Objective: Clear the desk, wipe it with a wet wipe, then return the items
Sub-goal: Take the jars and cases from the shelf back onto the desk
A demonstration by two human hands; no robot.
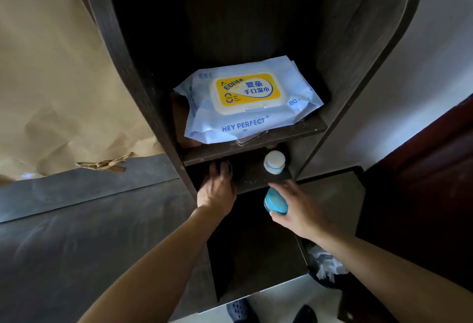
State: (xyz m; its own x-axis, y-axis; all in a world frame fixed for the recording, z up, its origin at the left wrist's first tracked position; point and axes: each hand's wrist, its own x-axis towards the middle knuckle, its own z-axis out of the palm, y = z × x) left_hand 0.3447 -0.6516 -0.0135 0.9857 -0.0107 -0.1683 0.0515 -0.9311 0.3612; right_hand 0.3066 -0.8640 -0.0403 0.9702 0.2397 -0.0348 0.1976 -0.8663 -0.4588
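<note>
As both my forearms stretch forward into the dark shelf unit (358, 41), my left hand (217, 191) sits palm down at the lip of the lower shelf, at about 11 o'clock from my right hand (300, 210). Its fingers reach over something dark and round in the shadow there; I cannot tell whether they grip it or merely touch it. My right hand is turned on its side, thumb uppermost and fingers wrapped beneath, holding a blue-capped bottle (276, 201). The cap faces up and back toward me, and the body is hidden in my palm, so I cannot read its long axis. At 12 o'clock from that cap, a little apart, a white-capped bottle (274, 162) stands upright on the lower shelf. On the shelf above, at 12 o'clock from both hands, the pack of wet wipes (245, 107) lies flat with its yellow lid up and closed. Its long axis runs about 9 to 3 o'clock, and its printed front edge overhangs toward me. The grey desk top (76, 220) spreads out at 9 o'clock.
</note>
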